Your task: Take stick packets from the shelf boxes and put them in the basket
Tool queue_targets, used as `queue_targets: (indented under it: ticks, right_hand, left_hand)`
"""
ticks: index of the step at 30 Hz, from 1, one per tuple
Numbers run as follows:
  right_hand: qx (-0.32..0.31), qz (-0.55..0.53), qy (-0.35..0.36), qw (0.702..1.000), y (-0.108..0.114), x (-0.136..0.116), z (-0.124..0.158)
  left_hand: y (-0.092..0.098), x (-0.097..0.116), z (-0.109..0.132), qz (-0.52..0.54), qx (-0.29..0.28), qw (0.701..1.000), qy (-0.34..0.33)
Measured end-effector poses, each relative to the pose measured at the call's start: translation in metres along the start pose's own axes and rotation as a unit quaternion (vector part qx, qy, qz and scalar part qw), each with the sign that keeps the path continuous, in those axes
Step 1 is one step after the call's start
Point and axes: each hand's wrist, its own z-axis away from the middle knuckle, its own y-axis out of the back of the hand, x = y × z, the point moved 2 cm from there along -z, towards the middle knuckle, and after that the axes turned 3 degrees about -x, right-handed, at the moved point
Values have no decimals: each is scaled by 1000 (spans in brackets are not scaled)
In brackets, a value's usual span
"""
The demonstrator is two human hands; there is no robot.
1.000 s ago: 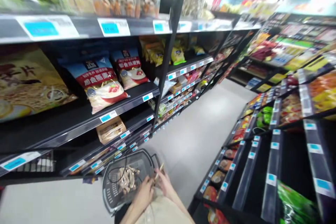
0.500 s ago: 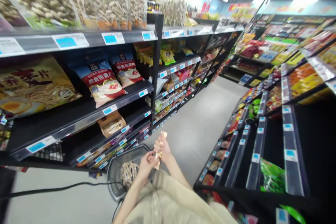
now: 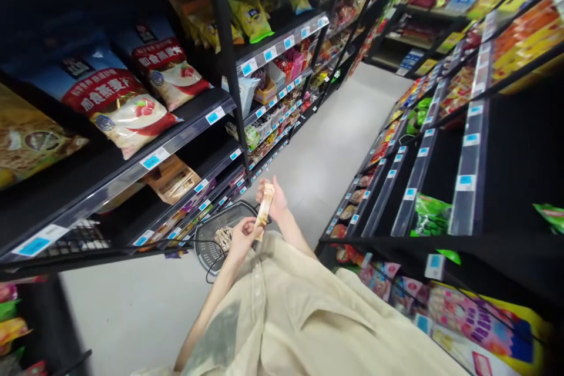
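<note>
A slim, tan-and-brown wrapped snack packet is held upright at a slant in front of my body. My right hand grips it around the upper part, thumb raised beside it. Lower down, my left hand is closed with its fingertips at the packet's bottom end. Beneath my hands on the floor stands a grey plastic shopping basket. Inside lies a clear bag with pale and dark pieces, partly hidden by my left hand. A thin dark cable crosses the basket.
Left shelves carry red-and-blue oatmeal bags and a brown paper bag. A slanted shelf on the right has a green bag and a pink-purple bag. The grey aisle floor runs ahead between them.
My view has tilted downward, so the shelves and basket sit higher in the picture. The packet has been turned to show its printed length, and my right thumb is now raised.
</note>
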Motion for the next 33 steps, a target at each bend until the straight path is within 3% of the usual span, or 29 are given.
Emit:
queue_targets:
  ticks: [5, 8, 11, 14, 15, 17, 20, 22, 25, 33]
  right_hand:
    - [-8, -21, 11, 1000, -6, -3, -9]
    - [-6, -34, 17, 999, -10, -6, -14]
    - [12, -65, 37, 997, -12, -8, -21]
    - [22, -94, 50, 994, -13, -8, -26]
    - [18, -98, 49, 994, -14, -8, -26]
    - [2, -94, 40, 995, -16, -8, -27]
    - [-21, -60, 10, 998, -19, -8, -27]
    - [-30, -36, -7, 999, -21, -7, -26]
    - [-43, -25, -20, 999, -23, -4, -27]
    - [-48, -48, -27, 997, -19, -2, -26]
  left_hand:
    - [5, 8, -13, -37, -23, 999, -7]
    - [7, 18, -14, -127, 12, 987, -101]
    - [8, 32, -10, -301, 19, 921, -247]
    - [9, 41, -9, -390, -10, 864, -319]
    - [9, 42, -10, -386, -4, 865, -322]
    - [12, 43, -14, -330, 31, 897, -294]
    - [14, 35, -23, -140, 52, 973, -174]
    - [12, 29, -27, -17, 29, 995, -93]
    - [11, 25, -29, 55, 13, 997, -50]
    - [9, 28, -23, -2, 38, 995, -90]
